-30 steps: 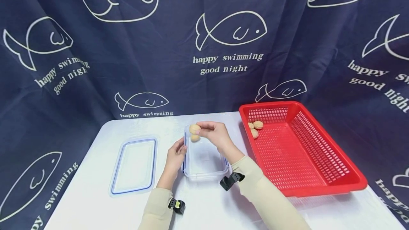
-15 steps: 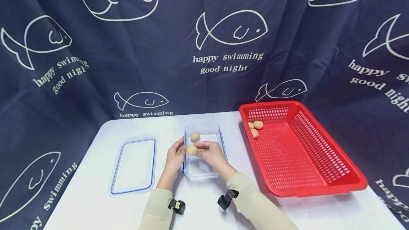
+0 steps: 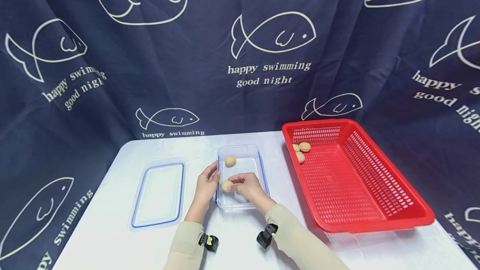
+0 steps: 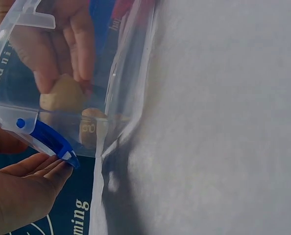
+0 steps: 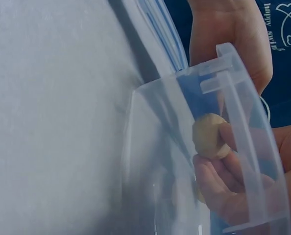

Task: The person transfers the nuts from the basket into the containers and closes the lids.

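In the head view, a clear plastic food container (image 3: 243,206) with blue side latches stands mid-table. My right hand (image 3: 247,187) reaches inside it and pinches a walnut (image 3: 226,185) between thumb and fingertips, low near the left wall. A second walnut (image 3: 230,161) lies at the container's far left corner. My left hand (image 3: 205,184) holds the container's left side, thumb at the rim. The left wrist view has its fingers (image 4: 52,171) against a blue latch (image 4: 52,139). Through the clear wall in the right wrist view, the pinched walnut (image 5: 210,136) shows between the fingers.
The container's blue-edged lid (image 3: 157,195) lies flat on the table to the left. To the right stands a large red plastic basket (image 3: 375,223), with several walnuts (image 3: 304,147) at its far left corner. A dark blue fish-print curtain (image 3: 210,91) hangs behind the table.
My right hand has carried its walnut from the container's far left corner toward the near end and lower into it. The other walnut stays at the corner, and my left hand keeps its place.
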Demonstrator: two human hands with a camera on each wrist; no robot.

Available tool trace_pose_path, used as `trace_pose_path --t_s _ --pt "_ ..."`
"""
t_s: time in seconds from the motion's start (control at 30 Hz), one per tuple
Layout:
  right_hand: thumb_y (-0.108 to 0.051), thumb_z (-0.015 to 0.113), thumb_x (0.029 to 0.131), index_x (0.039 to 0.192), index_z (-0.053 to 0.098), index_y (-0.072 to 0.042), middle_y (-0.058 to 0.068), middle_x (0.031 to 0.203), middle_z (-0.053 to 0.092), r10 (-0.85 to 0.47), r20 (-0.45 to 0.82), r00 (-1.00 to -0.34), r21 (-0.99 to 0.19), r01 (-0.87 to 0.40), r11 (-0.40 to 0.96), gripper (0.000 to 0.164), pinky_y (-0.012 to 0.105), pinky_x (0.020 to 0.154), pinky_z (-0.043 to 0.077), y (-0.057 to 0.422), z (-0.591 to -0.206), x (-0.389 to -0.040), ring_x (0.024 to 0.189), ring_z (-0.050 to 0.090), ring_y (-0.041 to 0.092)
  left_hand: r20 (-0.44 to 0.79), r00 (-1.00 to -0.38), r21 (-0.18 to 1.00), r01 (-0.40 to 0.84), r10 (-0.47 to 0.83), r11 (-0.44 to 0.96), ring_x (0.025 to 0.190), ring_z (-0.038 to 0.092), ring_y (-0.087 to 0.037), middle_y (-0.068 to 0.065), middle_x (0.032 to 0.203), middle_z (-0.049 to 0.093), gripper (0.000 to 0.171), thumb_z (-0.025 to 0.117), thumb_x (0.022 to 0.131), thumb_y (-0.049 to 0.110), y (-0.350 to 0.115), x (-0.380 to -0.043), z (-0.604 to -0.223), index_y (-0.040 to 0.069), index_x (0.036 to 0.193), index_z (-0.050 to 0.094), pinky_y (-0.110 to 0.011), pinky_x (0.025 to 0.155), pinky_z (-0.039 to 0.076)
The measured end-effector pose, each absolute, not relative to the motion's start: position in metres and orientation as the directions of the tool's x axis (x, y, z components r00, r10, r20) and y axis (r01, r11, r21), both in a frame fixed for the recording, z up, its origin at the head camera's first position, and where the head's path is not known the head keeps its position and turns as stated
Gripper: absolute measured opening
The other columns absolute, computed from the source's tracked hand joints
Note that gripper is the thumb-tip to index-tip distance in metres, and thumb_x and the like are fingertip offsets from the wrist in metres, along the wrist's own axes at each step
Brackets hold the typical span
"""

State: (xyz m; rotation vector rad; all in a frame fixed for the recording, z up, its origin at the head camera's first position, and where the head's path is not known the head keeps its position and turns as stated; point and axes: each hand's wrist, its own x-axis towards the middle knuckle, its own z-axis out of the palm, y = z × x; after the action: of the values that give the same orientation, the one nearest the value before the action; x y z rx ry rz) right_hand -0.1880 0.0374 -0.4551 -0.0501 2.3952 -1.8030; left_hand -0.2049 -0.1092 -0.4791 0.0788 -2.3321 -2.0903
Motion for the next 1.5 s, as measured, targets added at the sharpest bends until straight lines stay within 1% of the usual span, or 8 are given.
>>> trace_pose_path --t_s 0.13,0.33,0.53,0.63,0.8,0.9,1.13,1.5 --pt "0.005 0.076 0.074 0.098 0.07 0.009 0.017 0.088 0.072 -0.126 -0.123 -0.984 -0.936 0.073 0.344 0.025 0.023 0.069 0.056 0.038 -0.456 -0.189 0.077 0.066 0.015 -0.026 -0.999 0.995 -0.031 -0.047 0.1 0.131 0.044 -0.036 -0.025 0.14 0.047 0.042 0.048 0.099 0.003 -0.109 -0.205 -0.479 -0.004 0.14 0.043 -0.042 0.112 0.037" --pt "0.007 0.077 0.071 0.095 0.072 0.006 0.012 0.082 0.072 -0.137 -0.156 -0.978 -0.904 0.085 0.42 0.025 0.024 0.069 0.053 0.037 -0.46 -0.193 0.072 0.062 0.013 -0.029 -0.998 0.995 -0.035 -0.053 0.098 0.131 0.045 -0.035 -0.025 0.14 0.047 0.043 0.049 0.098 0.003 -0.108 -0.206 -0.479 -0.004 0.14 0.043 -0.041 0.111 0.038" --pt "0.008 0.077 0.068 0.093 0.072 0.005 0.011 0.079 0.071 -0.144 -0.154 -0.978 -0.891 0.075 0.447 0.025 0.023 0.068 0.053 0.036 -0.462 -0.195 0.068 0.06 0.011 -0.026 -0.998 0.994 -0.031 -0.052 0.103 0.131 0.044 -0.036 -0.025 0.14 0.046 0.042 0.049 0.098 0.002 -0.109 -0.206 -0.479 -0.004 0.14 0.043 -0.041 0.111 0.037" --pt "0.007 0.076 0.07 0.094 0.072 0.006 0.012 0.082 0.071 -0.154 -0.152 -0.976 -0.888 0.066 0.455 0.024 0.025 0.069 0.054 0.036 -0.46 -0.195 0.071 0.062 0.013 -0.021 -0.998 0.994 -0.026 -0.053 0.107 0.131 0.044 -0.036 -0.025 0.14 0.047 0.042 0.049 0.099 0.003 -0.109 -0.206 -0.479 -0.003 0.14 0.044 -0.042 0.111 0.037" --pt "0.004 0.076 0.073 0.098 0.071 0.005 0.013 0.09 0.072 -0.17 -0.172 -0.97 -0.872 0.069 0.485 0.025 0.032 0.079 0.055 0.035 -0.457 -0.194 0.084 0.065 0.021 -0.023 -0.998 0.995 -0.028 -0.052 0.101 0.131 0.045 -0.036 -0.025 0.141 0.047 0.042 0.049 0.099 0.004 -0.109 -0.205 -0.48 -0.003 0.14 0.043 -0.043 0.112 0.037" --pt "0.004 0.075 0.075 0.099 0.071 0.006 0.014 0.092 0.072 -0.184 -0.174 -0.967 -0.872 0.064 0.486 0.025 0.034 0.08 0.055 0.035 -0.455 -0.194 0.086 0.065 0.023 -0.024 -0.998 0.995 -0.029 -0.051 0.094 0.131 0.044 -0.037 -0.025 0.141 0.046 0.043 0.049 0.099 0.003 -0.109 -0.205 -0.48 -0.004 0.14 0.043 -0.044 0.112 0.036" --pt "0.003 0.074 0.075 0.101 0.069 0.007 0.017 0.094 0.071 -0.204 -0.163 -0.965 -0.877 0.047 0.478 0.027 0.029 0.073 0.056 0.034 -0.449 -0.198 0.082 0.065 0.021 -0.022 -0.998 0.996 -0.027 -0.052 0.089 0.131 0.044 -0.037 -0.027 0.14 0.045 0.043 0.049 0.098 0.003 -0.108 -0.204 -0.479 -0.005 0.14 0.043 -0.043 0.112 0.037" --pt "0.002 0.074 0.077 0.103 0.069 0.006 0.016 0.092 0.071 -0.178 -0.087 -0.98 -0.899 0.001 0.438 0.027 0.029 0.077 0.057 0.032 -0.429 -0.21 0.085 0.067 0.022 -0.02 -0.998 0.996 -0.024 -0.053 0.081 0.131 0.044 -0.037 -0.027 0.141 0.044 0.043 0.049 0.098 0.002 -0.108 -0.204 -0.479 -0.006 0.14 0.042 -0.043 0.112 0.037"
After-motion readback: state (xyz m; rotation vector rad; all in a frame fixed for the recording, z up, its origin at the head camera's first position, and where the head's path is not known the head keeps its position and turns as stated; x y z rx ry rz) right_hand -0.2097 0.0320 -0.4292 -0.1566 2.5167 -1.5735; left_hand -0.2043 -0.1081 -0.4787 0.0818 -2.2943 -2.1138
